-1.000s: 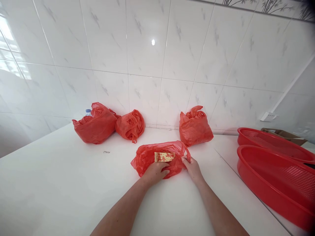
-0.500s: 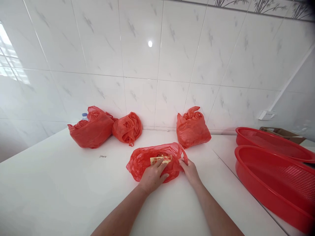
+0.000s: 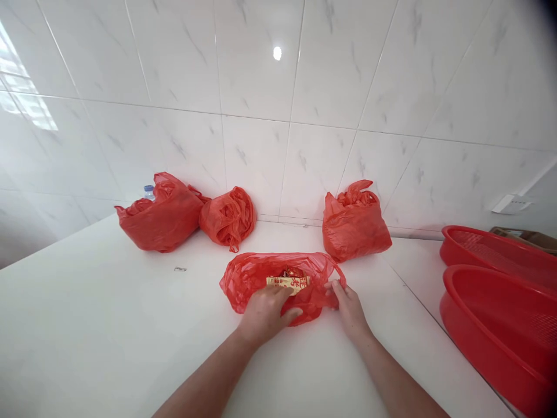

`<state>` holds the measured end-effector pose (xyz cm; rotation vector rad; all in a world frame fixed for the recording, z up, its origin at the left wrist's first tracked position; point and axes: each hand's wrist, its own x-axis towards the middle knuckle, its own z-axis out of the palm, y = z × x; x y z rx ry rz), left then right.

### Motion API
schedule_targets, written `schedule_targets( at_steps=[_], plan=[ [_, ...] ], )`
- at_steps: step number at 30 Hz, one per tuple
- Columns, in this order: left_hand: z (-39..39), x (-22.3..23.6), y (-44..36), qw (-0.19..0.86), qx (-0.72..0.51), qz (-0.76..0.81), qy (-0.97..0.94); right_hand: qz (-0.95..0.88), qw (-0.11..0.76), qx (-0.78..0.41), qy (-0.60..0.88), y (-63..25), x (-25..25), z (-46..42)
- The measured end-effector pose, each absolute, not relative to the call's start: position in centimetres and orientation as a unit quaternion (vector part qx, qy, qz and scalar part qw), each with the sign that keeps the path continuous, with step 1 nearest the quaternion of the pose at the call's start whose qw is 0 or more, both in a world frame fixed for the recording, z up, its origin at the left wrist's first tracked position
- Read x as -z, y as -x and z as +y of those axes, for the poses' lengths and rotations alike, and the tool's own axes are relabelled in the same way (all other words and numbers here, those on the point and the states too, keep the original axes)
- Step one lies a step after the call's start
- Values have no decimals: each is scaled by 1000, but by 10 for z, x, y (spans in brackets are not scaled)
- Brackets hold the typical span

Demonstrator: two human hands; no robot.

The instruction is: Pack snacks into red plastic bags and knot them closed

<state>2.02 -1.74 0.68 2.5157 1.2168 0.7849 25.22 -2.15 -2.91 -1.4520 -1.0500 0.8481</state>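
Observation:
An opened red plastic bag [image 3: 243, 268] lies in front of me on the white table. Inside it sits a cream packet with red lettering [image 3: 300, 283], with some dark red wrapped items behind it. My left hand [image 3: 264, 313] reaches over the bag's near side. Its thumb sticks out apart from the fingers, whose tips are partly hidden by the packet. At the bag's right end, my right hand [image 3: 349, 305] pinches the handle and edge of the plastic between thumb and fingers.
Against the tiled wall stand red bags: a large one [image 3: 163, 220] with a blue-capped bottle [image 3: 148, 192] behind, a knotted one [image 3: 226, 217], and another [image 3: 357, 226] at right. Red plastic baskets [image 3: 491, 325] fill the right side. A small scrap [image 3: 180, 269] lies at left.
My left hand has drawn slightly left and back from the packet, so more of its lettering shows. The right hand has pulled the bag's edge to the right. The view has tilted downward.

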Motion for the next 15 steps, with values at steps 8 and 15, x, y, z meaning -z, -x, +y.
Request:
schedule_targets(
  at_steps=[8,15],
  plan=[
    [-4,-26,37,-61,-452,622,-637,-503,507,-421,559,-263,23,-27],
    [-2,-48,60,503,-433,512,-545,-476,510,-469,542,-280,4,-13]
  ],
)
